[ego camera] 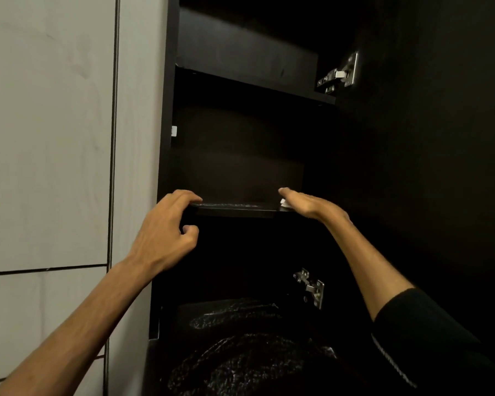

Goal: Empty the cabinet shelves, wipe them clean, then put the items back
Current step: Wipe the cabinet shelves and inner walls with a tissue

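Where hands [166, 227] rest: shelf [235, 208] (unlabelled)

**Dark cabinet gives little away**

The cabinet [240, 144] interior sits in deep shadow, and its back wall can't be told from the shelves' far edges. Under the right hand [306, 202] peeks a small white scrap [283, 202], mostly covered by the palm — cloth or paper, impossible to say. The left hand [166, 227] hooks its fingertips over the middle shelf [235, 208], its front edge partly masked. Low down, shiny black wrinkled material [255, 364] runs off the bottom edge; what it is stays unclear. The open door [426, 138] on the right is just blackness, cut off by the frame.
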